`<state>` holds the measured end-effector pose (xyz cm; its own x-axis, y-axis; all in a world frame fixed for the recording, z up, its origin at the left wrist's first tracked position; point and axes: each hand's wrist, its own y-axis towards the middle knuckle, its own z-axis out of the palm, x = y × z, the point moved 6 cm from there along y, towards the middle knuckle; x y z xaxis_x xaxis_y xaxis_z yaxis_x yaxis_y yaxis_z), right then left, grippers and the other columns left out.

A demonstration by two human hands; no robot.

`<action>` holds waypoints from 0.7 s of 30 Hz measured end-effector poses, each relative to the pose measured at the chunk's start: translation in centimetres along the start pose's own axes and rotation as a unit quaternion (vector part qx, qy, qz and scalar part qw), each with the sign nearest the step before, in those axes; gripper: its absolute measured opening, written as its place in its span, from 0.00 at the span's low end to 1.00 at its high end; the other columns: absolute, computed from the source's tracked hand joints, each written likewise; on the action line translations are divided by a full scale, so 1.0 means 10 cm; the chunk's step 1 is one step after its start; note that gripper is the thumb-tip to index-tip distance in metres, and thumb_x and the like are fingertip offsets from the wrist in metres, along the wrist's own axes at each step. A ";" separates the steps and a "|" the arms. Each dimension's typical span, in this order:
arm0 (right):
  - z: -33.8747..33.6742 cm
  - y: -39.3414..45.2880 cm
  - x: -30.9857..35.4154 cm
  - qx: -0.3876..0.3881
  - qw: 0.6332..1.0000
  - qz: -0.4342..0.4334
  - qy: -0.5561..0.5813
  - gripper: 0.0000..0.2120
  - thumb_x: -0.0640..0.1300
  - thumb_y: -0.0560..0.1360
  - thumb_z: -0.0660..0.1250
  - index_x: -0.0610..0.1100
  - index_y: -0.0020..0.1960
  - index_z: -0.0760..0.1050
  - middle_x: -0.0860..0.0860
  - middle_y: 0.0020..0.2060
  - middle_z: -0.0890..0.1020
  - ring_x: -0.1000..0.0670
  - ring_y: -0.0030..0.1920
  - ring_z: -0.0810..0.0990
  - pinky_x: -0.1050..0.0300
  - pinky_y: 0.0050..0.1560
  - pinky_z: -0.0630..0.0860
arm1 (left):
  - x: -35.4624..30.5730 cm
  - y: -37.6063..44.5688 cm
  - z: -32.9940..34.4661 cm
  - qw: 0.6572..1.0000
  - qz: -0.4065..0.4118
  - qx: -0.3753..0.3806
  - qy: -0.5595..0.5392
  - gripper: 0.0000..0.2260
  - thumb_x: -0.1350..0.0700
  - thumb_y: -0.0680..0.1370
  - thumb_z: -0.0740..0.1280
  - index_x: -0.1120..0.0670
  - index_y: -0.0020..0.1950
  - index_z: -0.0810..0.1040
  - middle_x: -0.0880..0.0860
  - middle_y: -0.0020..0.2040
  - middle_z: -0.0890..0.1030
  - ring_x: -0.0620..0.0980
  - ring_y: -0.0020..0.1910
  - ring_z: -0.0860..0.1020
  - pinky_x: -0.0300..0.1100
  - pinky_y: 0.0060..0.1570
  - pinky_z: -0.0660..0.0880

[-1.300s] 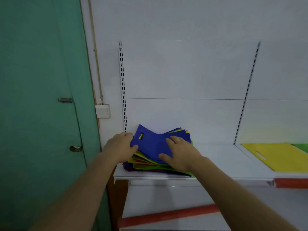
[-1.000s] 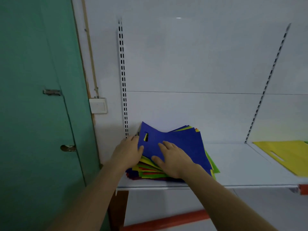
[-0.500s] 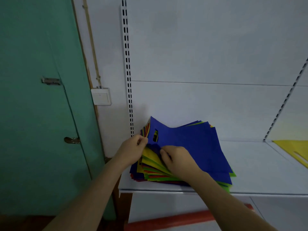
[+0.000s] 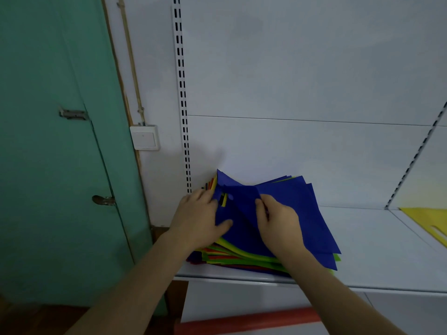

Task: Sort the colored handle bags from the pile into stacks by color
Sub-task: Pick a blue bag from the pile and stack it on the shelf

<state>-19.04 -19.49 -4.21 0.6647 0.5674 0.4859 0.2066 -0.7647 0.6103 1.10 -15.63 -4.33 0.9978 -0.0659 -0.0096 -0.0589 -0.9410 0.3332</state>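
- The pile (image 4: pixel 242 258) of colored handle bags lies on the white shelf (image 4: pixel 377 250), at its left end, just right of the slotted upright (image 4: pixel 183 97) on the back wall.
- A blue bag (image 4: pixel 297 213) sits on top of the pile, its left part lifted and creased into a ridge (the handle slot shows near the left hand, with yellow behind it).
- The left hand (image 4: pixel 198 221) grips the lifted left edge of the blue bag: the thumb lies on the upper face, the fingers curl in at the edge by the handle slot.
- The right hand (image 4: pixel 278 223) pinches the crease of the blue bag near the middle of the pile, fingertips curled onto the fabric.
- Beneath the blue bag, green, yellow, orange and red edges fan out at the near side of the pile; a green corner pokes out at its right.
- A yellow bag (image 4: pixel 428 221) lies flat on the shelf well to the right of the pile, past the second upright, partly cut off by the frame edge.
- Left of the pile stand a white wall switch (image 4: pixel 144 138) and, farther left, a green door (image 4: pixel 55 141) with a metal handle.
- Below the pile, under the shelf, runs a red rail (image 4: pixel 246 321).
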 end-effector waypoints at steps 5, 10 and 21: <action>0.07 -0.08 -0.08 0.013 0.999 -0.018 -0.047 0.13 0.50 0.86 0.58 0.48 0.46 0.74 0.55 0.30 0.75 0.53 0.28 0.73 0.47 0.29 0.75 | -0.13 -0.11 0.13 0.992 0.002 0.035 0.118 0.32 0.32 0.82 0.51 0.51 0.76 0.72 0.53 0.78 0.68 0.59 0.78 0.60 0.58 0.78 0.55; -0.18 -0.04 -0.24 -0.051 0.996 0.044 -0.062 0.13 0.51 0.86 0.57 0.46 0.62 0.77 0.56 0.33 0.77 0.55 0.29 0.74 0.54 0.29 0.73 | -0.29 -0.12 0.04 0.994 0.015 -0.027 0.102 0.22 0.41 0.84 0.55 0.49 0.72 0.76 0.57 0.72 0.75 0.60 0.73 0.67 0.58 0.75 0.62; 0.10 -0.33 0.01 0.059 0.996 0.000 0.066 0.21 0.50 0.85 0.62 0.48 0.77 0.69 0.60 0.45 0.83 0.58 0.41 0.81 0.63 0.38 0.76 | -0.49 0.00 -0.39 0.852 -0.112 -0.040 -0.511 0.19 0.49 0.85 0.62 0.43 0.76 0.66 0.41 0.55 0.83 0.38 0.52 0.81 0.41 0.58 0.76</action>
<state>-18.92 -17.20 -6.81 0.5657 0.5971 0.5688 0.2949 -0.7906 0.5366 -3.71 -14.03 -0.60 0.4340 -0.1801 -0.8827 0.1730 -0.9449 0.2778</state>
